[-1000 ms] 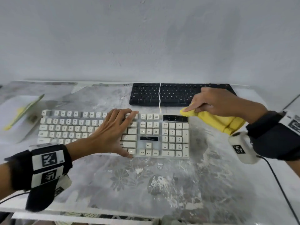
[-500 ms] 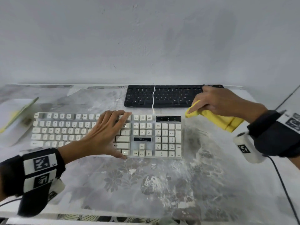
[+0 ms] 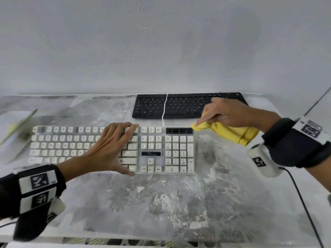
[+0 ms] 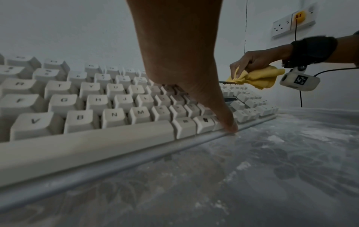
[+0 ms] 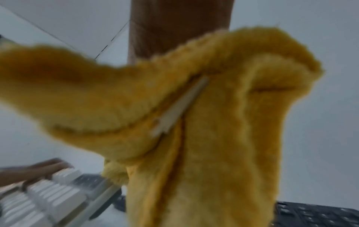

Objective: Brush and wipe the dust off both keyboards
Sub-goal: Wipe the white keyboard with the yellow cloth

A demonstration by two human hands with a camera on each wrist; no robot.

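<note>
A white keyboard (image 3: pixel 172 149) lies across the middle of the dusty table; the left wrist view shows its keys (image 4: pixel 97 101) from close up. My left hand (image 3: pixel 111 149) lies flat on its middle keys with fingers spread, the thumb at the front edge. A black keyboard (image 3: pixel 179 106) sits behind it against the wall. My right hand (image 3: pixel 225 111) grips a folded yellow cloth (image 3: pixel 231 133) and holds its tip at the white keyboard's back right corner. In the right wrist view the cloth (image 5: pixel 194 122) fills most of the frame.
The table (image 3: pixel 161 203) is covered with a flowered sheet dusted with white powder. A white cable (image 3: pixel 164 108) runs over the black keyboard. A greenish flat object (image 3: pixel 19 122) leans on a white pad at far left. A wall socket (image 4: pixel 291 23) is on the right.
The right hand with the cloth has shifted slightly, its tip back down at the keyboard's back right corner. The left hand stays flat on the white keyboard.
</note>
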